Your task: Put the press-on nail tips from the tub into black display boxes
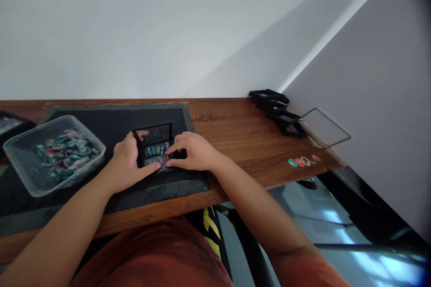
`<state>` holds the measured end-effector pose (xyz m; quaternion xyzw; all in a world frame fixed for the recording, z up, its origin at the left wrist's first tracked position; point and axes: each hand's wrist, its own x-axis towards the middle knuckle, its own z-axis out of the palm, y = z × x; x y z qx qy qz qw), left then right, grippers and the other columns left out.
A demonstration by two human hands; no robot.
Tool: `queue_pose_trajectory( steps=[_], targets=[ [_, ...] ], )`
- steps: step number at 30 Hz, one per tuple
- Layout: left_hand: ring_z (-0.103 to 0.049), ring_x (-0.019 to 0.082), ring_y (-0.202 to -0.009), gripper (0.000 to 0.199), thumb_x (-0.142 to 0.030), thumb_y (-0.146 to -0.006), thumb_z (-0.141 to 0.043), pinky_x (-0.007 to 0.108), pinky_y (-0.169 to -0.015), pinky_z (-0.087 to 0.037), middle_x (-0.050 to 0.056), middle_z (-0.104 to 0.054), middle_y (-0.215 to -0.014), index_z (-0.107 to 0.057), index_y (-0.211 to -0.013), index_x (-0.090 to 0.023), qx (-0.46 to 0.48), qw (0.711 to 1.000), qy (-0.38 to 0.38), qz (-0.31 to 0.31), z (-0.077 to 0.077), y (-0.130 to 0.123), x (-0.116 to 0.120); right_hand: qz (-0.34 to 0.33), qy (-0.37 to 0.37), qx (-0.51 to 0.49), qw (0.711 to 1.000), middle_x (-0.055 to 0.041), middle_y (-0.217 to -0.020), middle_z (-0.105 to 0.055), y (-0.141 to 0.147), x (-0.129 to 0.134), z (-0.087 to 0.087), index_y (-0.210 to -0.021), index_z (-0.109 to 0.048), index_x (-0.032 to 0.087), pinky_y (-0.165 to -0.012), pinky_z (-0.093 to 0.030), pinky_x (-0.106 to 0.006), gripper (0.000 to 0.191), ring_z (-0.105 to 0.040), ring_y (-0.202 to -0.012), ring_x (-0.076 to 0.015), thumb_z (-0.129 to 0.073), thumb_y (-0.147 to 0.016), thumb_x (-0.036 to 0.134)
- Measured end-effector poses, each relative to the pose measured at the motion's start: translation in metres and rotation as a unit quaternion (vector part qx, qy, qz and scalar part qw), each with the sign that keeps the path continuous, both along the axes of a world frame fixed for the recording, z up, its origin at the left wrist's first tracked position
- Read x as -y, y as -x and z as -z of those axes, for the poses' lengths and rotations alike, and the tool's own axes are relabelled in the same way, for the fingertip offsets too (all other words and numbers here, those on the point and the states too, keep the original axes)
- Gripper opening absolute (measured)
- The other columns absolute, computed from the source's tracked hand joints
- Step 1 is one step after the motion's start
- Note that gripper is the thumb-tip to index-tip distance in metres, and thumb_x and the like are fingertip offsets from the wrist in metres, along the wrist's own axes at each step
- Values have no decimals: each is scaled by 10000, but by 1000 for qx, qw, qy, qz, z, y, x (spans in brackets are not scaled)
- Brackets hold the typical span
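Observation:
A small black box [140, 158] with its lid raised lies on the dark mat. Inside it are small glossy pieces [153, 150] in teal, pink and purple, shaped like press-on nails, set in rows. My left hand [126, 161] grips the box's left side, thumb along the front edge and fingers behind the lid. Over the right part of the box, my right hand [186, 151] has its thumb and index finger close together at the pieces. Whatever lies between those fingertips is too small to make out.
Left of the box stands a clear plastic tub [101, 154] holding many small teal and pink pieces [69, 152]. Another black box [13, 125] sits at the far left. Several black trays [284, 116] line the back right, with round stickers [299, 162] on the wooden table [229, 134].

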<state>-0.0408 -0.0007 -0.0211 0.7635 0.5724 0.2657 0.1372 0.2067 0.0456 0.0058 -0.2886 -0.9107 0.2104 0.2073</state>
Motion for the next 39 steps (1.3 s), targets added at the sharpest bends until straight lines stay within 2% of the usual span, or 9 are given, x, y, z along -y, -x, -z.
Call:
queue_pose_trajectory(
  steps=[11,13,16,20,23,29,33,36,39],
  targets=[
    [-572,389,-1277,805,-625,-793,-711,606,-1101,-436,165,-555,-1368,-393,-1406,-211,17,1000,10,3,2,3,0,-19,-21,-6,1000,-41,-893,-691,2,1,1,-1066,-816,222,-818,-418,-309,267,-585,-846,-174,-809,-862,395],
    [-563,374,-1295,859,-617,-800,-710,591,-1116,-432,169,-547,-1396,-330,-1452,-208,42,999,10,-1,5,4,0,-18,-24,-9,1000,-45,-900,-688,2,1,2,-1067,-818,217,-826,-420,-316,280,-584,-850,-177,-813,-857,404],
    [-558,334,-1308,978,-588,-835,-687,565,-1133,-434,180,-529,-1463,-134,-1542,-198,95,995,7,-5,10,4,-3,-21,-17,-12,1000,-36,-884,-678,1,0,3,-1068,-820,223,-839,-423,-318,289,-585,-849,-176,-813,-854,418],
    [-565,308,-1336,899,-540,-930,-579,574,-1182,-376,171,-605,-1425,-62,-1571,-180,130,991,21,-13,13,4,-6,-22,-5,-13,1000,-34,-893,-679,1,0,3,-1068,-821,236,-847,-422,-314,296,-583,-852,-173,-817,-849,435],
    [-565,305,-1342,799,-498,-982,-497,597,-1204,-323,167,-654,-1376,-83,-1577,-162,129,991,15,-12,15,4,-7,-19,3,-11,1000,-38,-893,-680,1,0,3,-1062,-821,230,-843,-422,-308,305,-587,-858,-176,-823,-843,441],
    [-582,290,-1305,722,-437,-997,-465,582,-1195,-331,141,-674,-1339,-132,-1575,-161,125,992,-14,-19,19,7,-9,-11,12,-53,998,-46,-896,-704,-2,-2,1,-1040,-819,194,-853,-431,-306,332,-606,-847,-168,-825,-836,456],
    [-573,299,-1333,605,-415,-978,-476,552,-1194,-346,105,-687,-1324,-329,-1528,-210,109,994,-22,-22,11,5,-7,30,22,-111,993,-34,-822,-679,-6,-9,0,-1016,-812,184,-772,-430,-281,272,-590,-769,-146,-764,-895,423],
    [-533,329,-1387,440,-393,-952,-498,554,-1203,-328,84,-647,-1411,-557,-1363,-246,69,996,-37,-40,3,3,-5,59,22,-145,987,-11,-723,-632,-8,-14,1,-853,-778,167,-733,-409,-274,270,-558,-703,-129,-693,-949,404],
    [-575,320,-1331,355,-366,-940,-501,538,-1171,-375,75,-667,-1383,-633,-1245,-242,65,996,-47,-49,-1,4,-5,68,24,-135,988,7,-623,-561,-9,-18,4,-619,-659,158,-678,-369,-272,420,-505,-640,-114,-648,-973,385]
  ],
)
